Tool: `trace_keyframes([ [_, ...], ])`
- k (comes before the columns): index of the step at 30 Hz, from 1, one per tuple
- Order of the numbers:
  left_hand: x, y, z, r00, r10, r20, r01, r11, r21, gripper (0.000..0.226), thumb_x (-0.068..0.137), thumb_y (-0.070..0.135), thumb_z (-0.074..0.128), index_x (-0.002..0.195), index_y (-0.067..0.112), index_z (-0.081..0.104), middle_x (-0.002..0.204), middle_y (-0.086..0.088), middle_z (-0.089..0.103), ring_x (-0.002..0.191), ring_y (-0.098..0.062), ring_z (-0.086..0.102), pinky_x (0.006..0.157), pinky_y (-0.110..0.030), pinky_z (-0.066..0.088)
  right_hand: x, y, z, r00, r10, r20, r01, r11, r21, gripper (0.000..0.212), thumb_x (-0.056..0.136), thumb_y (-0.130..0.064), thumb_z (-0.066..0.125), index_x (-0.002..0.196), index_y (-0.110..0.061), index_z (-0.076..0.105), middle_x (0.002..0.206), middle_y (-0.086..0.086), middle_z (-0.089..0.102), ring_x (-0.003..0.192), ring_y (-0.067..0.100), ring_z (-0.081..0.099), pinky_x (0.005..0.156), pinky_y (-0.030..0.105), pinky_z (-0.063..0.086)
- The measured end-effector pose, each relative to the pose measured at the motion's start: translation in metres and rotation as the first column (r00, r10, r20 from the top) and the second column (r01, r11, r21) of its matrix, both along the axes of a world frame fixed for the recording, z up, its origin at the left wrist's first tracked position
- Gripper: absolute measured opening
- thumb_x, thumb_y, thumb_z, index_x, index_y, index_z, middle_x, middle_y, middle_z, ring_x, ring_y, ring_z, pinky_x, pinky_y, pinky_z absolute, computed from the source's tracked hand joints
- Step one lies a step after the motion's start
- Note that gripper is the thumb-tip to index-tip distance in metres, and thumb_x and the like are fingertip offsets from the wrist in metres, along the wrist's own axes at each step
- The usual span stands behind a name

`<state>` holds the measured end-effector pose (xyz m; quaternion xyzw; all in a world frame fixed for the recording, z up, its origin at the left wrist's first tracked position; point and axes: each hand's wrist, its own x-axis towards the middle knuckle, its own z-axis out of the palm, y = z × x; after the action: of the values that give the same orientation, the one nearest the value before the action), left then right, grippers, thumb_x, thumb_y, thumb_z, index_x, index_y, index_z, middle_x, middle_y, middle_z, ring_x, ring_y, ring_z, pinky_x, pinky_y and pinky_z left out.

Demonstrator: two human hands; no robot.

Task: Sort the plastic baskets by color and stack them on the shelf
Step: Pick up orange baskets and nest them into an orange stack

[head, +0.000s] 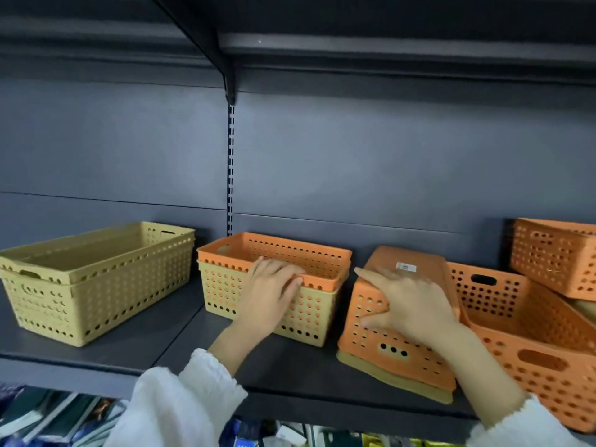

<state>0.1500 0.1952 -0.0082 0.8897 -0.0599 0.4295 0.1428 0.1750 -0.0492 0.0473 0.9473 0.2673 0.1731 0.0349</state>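
On the dark shelf (135, 343) an orange basket (290, 253) is nested inside a yellow basket (222, 291) at the centre. My left hand (271, 291) grips the near rim of that orange basket. To its right an upside-down orange basket (396, 356) lies on an upside-down yellow one (387, 379). My right hand (409, 301) rests spread on the upturned orange basket, thumb against its side. A stack of yellow baskets (90, 285) stands at the left.
Two more orange baskets sit at the right: an upright one (532, 343) by the front edge and a tilted one (554, 256) behind it. A slotted upright (231, 169) runs down the back panel. Another shelf hangs overhead. Packaged goods (58, 417) fill the level below.
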Motion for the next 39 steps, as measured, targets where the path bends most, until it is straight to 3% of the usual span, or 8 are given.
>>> trace_keyframes([
  [9, -0.003, -0.021, 0.015, 0.999, -0.036, 0.005, 0.036, 0.999, 0.036, 0.049, 0.085, 0.050, 0.046, 0.121, 0.024, 0.064, 0.123, 0.003, 0.063, 0.123, -0.015, 0.046, 0.108, -0.033, 0.028, 0.005, -0.020, 0.015, 0.999, 0.042, 0.003, -0.042, 0.993, 0.112, 0.083, 0.075, -0.073, 0.057, 0.146, -0.054, 0.018, 0.158, -0.015, 0.031, 0.141, 0.019, 0.038, 0.100, 0.039, 0.044],
  [14, -0.001, -0.078, 0.032, 0.959, -0.188, -0.210, 0.210, 0.974, 0.089, 0.083, 0.083, 0.061, 0.056, 0.151, 0.023, 0.027, 0.151, 0.004, 0.037, 0.141, -0.008, 0.021, 0.108, -0.019, 0.015, 0.003, -0.034, 0.030, 0.996, 0.081, 0.044, -0.091, 0.953, 0.290, 0.078, 0.076, -0.067, 0.061, 0.144, -0.054, 0.025, 0.147, -0.015, 0.047, 0.130, 0.023, 0.050, 0.092, 0.037, 0.045],
  [22, 0.018, -0.113, 0.063, 0.896, -0.420, -0.147, 0.366, 0.884, -0.292, 0.092, 0.074, 0.049, 0.073, 0.148, 0.040, 0.018, 0.133, 0.007, 0.056, 0.114, -0.011, 0.058, 0.095, -0.034, 0.050, 0.007, -0.053, 0.063, 0.981, 0.075, 0.182, -0.162, 0.830, 0.534, 0.076, 0.074, -0.065, 0.064, 0.141, -0.058, 0.029, 0.146, -0.013, 0.050, 0.130, 0.022, 0.050, 0.092, 0.039, 0.043],
  [25, 0.019, -0.118, 0.077, 0.910, -0.401, 0.106, 0.387, 0.731, -0.561, 0.098, 0.065, 0.051, 0.080, 0.146, 0.031, 0.028, 0.147, 0.014, 0.034, 0.134, -0.003, 0.032, 0.106, -0.019, 0.033, 0.008, -0.056, 0.075, 0.970, 0.049, 0.239, -0.210, 0.666, 0.716, 0.074, 0.074, -0.065, 0.064, 0.139, -0.060, 0.029, 0.127, -0.011, 0.062, 0.117, 0.021, 0.058, 0.083, 0.037, 0.042],
  [30, 0.011, -0.136, 0.092, 0.705, -0.654, 0.274, 0.545, 0.253, -0.799, 0.041, 0.089, 0.021, 0.064, 0.128, 0.016, 0.050, 0.121, -0.006, 0.067, 0.114, -0.021, 0.063, 0.095, -0.038, 0.051, 0.010, -0.038, 0.077, 0.939, 0.042, 0.342, -0.338, 0.304, 0.891, 0.073, 0.078, -0.060, 0.066, 0.141, -0.056, 0.030, 0.116, -0.021, 0.065, 0.112, 0.012, 0.061, 0.096, 0.041, 0.046],
  [35, -0.005, -0.140, 0.112, 0.615, -0.711, 0.340, 0.712, 0.316, -0.627, 0.033, 0.092, -0.003, 0.052, 0.116, 0.019, 0.054, 0.096, 0.005, 0.068, 0.081, -0.003, 0.064, 0.075, -0.021, 0.051, 0.019, -0.028, 0.064, 0.875, 0.273, 0.400, -0.420, 0.016, 0.907, 0.080, 0.085, -0.043, 0.068, 0.147, -0.048, 0.017, 0.127, -0.034, 0.046, 0.110, -0.021, 0.049, 0.098, 0.024, 0.041],
  [37, -0.008, -0.131, 0.124, 0.660, -0.686, 0.306, 0.700, 0.412, -0.584, 0.033, 0.093, -0.002, 0.053, 0.112, 0.025, 0.055, 0.086, 0.009, 0.065, 0.072, -0.001, 0.059, 0.072, -0.020, 0.050, 0.023, -0.029, 0.053, 0.816, 0.394, 0.424, -0.484, 0.064, 0.873, 0.102, 0.075, -0.047, 0.076, 0.146, -0.050, 0.003, 0.154, -0.018, 0.022, 0.138, -0.009, 0.028, 0.112, 0.026, 0.034],
  [39, -0.010, -0.122, 0.135, 0.690, -0.679, 0.250, 0.678, 0.486, -0.551, 0.032, 0.093, -0.001, 0.053, 0.109, 0.027, 0.055, 0.080, 0.019, 0.067, 0.072, 0.004, 0.059, 0.069, -0.017, 0.048, 0.025, -0.034, 0.043, 0.800, 0.402, 0.446, -0.579, 0.321, 0.749, 0.121, 0.061, -0.066, 0.077, 0.145, -0.052, -0.009, 0.162, -0.005, -0.015, 0.151, 0.010, -0.002, 0.121, 0.036, 0.015],
])
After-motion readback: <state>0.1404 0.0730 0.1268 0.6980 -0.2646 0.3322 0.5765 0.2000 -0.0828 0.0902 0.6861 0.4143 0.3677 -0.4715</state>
